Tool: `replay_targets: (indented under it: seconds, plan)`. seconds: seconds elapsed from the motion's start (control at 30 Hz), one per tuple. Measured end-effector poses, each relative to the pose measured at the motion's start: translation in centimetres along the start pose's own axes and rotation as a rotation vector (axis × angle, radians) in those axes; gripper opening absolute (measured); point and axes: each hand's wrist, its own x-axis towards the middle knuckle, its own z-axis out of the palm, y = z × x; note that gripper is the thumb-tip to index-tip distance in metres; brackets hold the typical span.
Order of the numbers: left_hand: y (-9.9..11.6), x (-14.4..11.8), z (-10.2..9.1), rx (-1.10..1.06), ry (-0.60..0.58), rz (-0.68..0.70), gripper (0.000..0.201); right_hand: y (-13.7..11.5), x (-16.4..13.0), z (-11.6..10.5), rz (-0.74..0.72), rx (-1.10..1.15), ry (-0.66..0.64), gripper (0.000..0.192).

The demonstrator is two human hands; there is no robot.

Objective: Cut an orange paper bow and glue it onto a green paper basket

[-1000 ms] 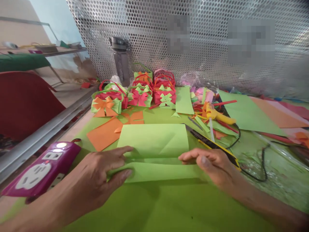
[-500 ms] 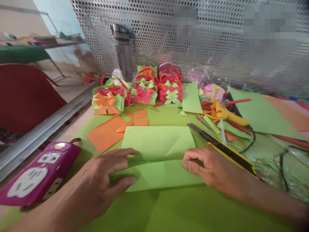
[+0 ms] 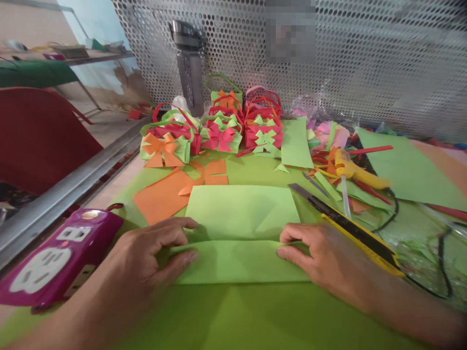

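Note:
A light green sheet of paper [image 3: 242,209] lies in front of me, its near part raised into a folded flap [image 3: 241,262]. My left hand [image 3: 153,253] is at the flap's left end, thumb on the near face and fingers curled behind its edge. At the right end, my right hand [image 3: 310,248] pinches the flap's upper edge between thumb and fingers. Just past my right hand lies a yellow and black utility knife [image 3: 350,233] with its blade out. Orange paper pieces [image 3: 164,192] lie beyond the sheet on the left.
Several small paper baskets with bows [image 3: 219,131] stand at the back, near a grey bottle [image 3: 189,73]. On the right are a yellow glue gun [image 3: 359,172], its black cord and paper scraps. A purple power strip [image 3: 62,257] sits at the left edge.
The left thumb and fingers have closed in on the flap's left end. The flap's edge now lies more level. The right hand keeps its pinch, and the view has shifted slightly.

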Motion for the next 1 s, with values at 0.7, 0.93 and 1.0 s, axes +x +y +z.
replay_targets:
  seconds: [0.7,0.93,1.0]
  plan:
    - [6.6,-1.1,3.5,0.523,-0.048,0.580,0.069,-0.4,0.3,-0.1,0.068,-0.006,-0.097,0.008]
    - [5.1,-1.7,5.4,0.481,0.034,0.642,0.081,-0.6,0.2,-0.4,0.092,0.017,-0.108,0.015]
    - [4.8,-2.0,6.0,0.476,0.062,0.637,0.073,-0.5,0.2,-0.3,0.088,0.012,-0.102,0.017]
